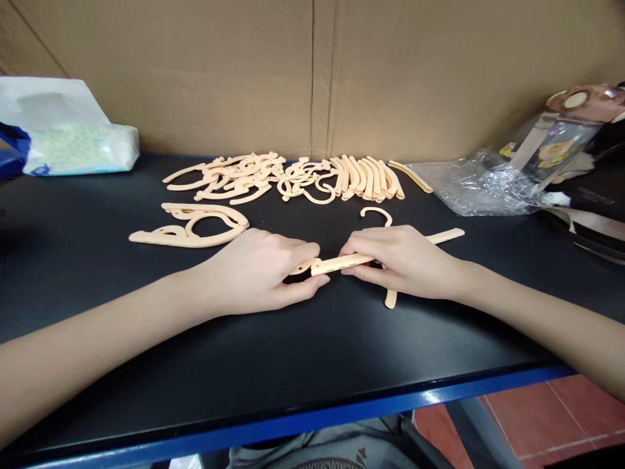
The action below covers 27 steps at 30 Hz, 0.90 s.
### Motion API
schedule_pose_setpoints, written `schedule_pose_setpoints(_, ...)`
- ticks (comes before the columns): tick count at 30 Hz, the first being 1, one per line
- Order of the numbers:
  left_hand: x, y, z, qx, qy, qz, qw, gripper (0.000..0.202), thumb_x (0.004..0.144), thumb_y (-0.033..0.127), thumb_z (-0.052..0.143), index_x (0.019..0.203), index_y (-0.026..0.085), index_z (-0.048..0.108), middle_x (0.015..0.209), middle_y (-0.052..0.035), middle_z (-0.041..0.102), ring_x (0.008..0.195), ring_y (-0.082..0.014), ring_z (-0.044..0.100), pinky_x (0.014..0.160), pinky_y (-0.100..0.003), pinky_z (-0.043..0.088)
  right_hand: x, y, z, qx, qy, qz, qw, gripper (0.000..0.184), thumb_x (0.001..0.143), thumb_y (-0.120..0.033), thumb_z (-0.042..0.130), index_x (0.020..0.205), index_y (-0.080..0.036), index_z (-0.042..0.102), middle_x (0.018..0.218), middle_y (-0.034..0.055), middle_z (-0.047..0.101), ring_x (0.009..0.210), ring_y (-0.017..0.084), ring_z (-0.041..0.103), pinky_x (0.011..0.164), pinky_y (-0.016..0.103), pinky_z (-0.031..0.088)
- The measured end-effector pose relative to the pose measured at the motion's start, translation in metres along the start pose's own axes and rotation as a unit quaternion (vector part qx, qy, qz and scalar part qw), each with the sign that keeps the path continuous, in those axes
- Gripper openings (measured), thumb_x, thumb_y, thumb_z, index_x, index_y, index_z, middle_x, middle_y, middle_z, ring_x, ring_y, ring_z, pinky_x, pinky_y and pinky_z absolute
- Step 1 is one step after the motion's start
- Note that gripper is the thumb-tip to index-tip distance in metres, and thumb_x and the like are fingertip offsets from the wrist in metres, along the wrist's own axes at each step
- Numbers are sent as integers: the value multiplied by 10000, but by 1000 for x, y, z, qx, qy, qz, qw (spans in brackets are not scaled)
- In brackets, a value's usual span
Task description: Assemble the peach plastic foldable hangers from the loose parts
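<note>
My left hand is closed, thumb and fingers pinching a cream plastic hanger piece whose holed tip pokes out. That tip meets the end of a straight, slotted hanger arm, gripped by my closed right hand. Whether the two pieces are joined, I cannot tell. Partly covered by my right hand are a hanger hook above it and a strip end beyond it. Another cream end sticks out below the palm. Left of my left hand lies a folded plastic hanger.
Along the back of the black table lie piled hanger arms, loose hooks and a row of strips. A tissue pack stands left. Clear plastic wrap and a strapped bottle are right. Cardboard rises behind.
</note>
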<state>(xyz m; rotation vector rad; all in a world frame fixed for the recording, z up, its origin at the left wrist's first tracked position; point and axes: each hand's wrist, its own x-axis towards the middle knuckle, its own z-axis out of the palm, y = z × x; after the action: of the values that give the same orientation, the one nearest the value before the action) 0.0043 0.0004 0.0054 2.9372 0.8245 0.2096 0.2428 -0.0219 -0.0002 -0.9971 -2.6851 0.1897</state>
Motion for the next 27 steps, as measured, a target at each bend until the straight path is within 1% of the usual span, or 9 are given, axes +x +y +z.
schedule_pose_setpoints(7,0,0,-1,4,-11,-6,1000,268,913,373,428,720,196,487,610,33,549,476,-111,484,462,-260,202,-1,-1,-1,2,-5,-1,1000,134,957,-262,489,911,-182,586,820,4,621,708,120,561,605,230,346)
schedule_pose_setpoints(10,0,0,-1,8,-13,-9,1000,264,913,373,449,724,195,495,613,32,554,479,-109,490,462,-259,202,-1,-1,-1,1,-7,1,1000,133,959,-267,490,920,-184,587,826,4,621,713,121,561,610,229,350)
schedule_pose_setpoints(13,0,0,0,14,-6,-5,1000,285,921,385,457,713,193,486,610,34,550,478,-105,487,461,-259,204,-1,-1,-1,-3,-8,3,1000,135,959,-266,488,919,-184,588,825,4,622,716,122,564,610,231,352)
schedule_pose_setpoints(17,-1,0,1,12,6,7,1000,345,942,430,420,699,191,469,603,33,536,467,-103,470,458,-260,204,-1,0,0,-10,-7,3,1000,136,958,-265,487,917,-185,589,828,4,626,726,124,569,612,232,350)
schedule_pose_setpoints(21,-2,0,2,-6,18,0,1000,347,964,422,371,708,198,440,579,38,506,464,-106,462,464,-261,203,-1,1,0,-21,-1,5,1000,216,989,-272,415,916,-176,594,799,10,634,704,131,577,613,242,346)
schedule_pose_setpoints(23,-2,0,2,-25,28,-11,999,365,970,436,359,697,201,416,556,43,478,461,-104,452,469,-254,205,-1,1,1,-34,7,10,999,268,1006,-308,384,917,-174,598,749,5,629,664,131,569,611,248,343)
schedule_pose_setpoints(27,-1,1,2,-52,19,-5,998,357,960,437,389,690,203,406,533,51,462,447,-98,425,469,-244,201,-1,0,1,-40,29,-4,999,340,978,-454,438,863,-180,603,672,-10,596,600,120,533,591,242,330)
